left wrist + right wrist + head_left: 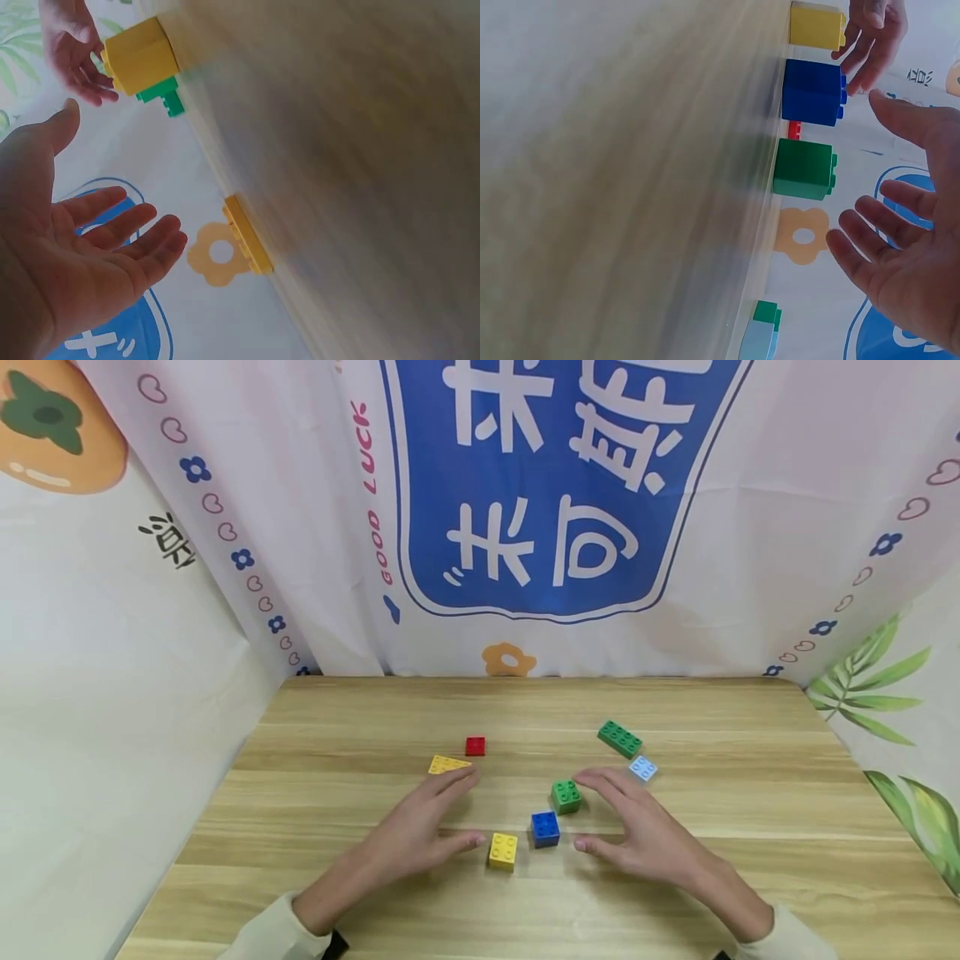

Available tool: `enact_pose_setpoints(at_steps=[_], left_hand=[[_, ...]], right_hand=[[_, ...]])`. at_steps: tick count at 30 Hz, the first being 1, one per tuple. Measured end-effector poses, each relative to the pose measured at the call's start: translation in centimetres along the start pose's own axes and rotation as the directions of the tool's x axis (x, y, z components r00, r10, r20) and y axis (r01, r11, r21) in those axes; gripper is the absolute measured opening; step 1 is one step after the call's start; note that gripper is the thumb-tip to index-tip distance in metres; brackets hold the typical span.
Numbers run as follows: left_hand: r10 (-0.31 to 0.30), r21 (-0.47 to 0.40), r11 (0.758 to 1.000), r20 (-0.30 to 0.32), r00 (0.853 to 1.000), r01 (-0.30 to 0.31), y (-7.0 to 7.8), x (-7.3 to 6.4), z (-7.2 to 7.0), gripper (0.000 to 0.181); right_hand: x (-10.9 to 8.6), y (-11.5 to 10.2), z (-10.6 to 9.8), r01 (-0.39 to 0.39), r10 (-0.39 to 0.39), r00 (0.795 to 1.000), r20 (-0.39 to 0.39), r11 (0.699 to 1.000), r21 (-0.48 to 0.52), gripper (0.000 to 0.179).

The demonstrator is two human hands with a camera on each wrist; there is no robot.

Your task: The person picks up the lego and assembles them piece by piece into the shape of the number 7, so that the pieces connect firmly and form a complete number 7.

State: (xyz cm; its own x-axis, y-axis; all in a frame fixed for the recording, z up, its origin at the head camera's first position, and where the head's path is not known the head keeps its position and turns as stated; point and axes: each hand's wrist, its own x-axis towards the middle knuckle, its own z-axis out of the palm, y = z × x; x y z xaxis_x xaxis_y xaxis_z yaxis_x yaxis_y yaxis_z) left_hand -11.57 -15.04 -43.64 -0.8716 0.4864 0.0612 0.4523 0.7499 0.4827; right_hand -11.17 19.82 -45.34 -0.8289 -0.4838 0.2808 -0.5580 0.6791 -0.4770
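Observation:
My left hand is spread above the table, holding nothing. Its thumb points at a square yellow building brick, and its fingertips overlap a flat yellow brick in the head view. Opposite it, my right hand hovers with thumb and fingers apart, nothing between them. Closest to this hand are a square green brick and a square blue brick. In the right wrist view the blue brick and green brick stand studs up, apart from the fingers.
Farther back lie a small red brick, a long green brick and a light blue brick. The wooden table ends at a printed curtain behind and on both sides.

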Motion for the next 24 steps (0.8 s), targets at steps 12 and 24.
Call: enact_pose_setpoints(at_steps=[12, 24], left_hand=[[0.069, -0.198, 0.979, 0.061, 0.996, -0.056, 0.1, 0.3, 1.0, 0.073], [0.103, -0.299, 0.952, 0.115, 0.988, -0.064, 0.2, 0.5, 1.7, 0.057]], right_hand=[[0.8, -0.8, 0.6, 0.056, -0.067, 0.994, 0.086, 0.99, 0.132, 0.066], [1.5, -1.4, 1.3, 0.014, -0.043, 0.983, 0.179, 0.986, 0.164, 0.055]])
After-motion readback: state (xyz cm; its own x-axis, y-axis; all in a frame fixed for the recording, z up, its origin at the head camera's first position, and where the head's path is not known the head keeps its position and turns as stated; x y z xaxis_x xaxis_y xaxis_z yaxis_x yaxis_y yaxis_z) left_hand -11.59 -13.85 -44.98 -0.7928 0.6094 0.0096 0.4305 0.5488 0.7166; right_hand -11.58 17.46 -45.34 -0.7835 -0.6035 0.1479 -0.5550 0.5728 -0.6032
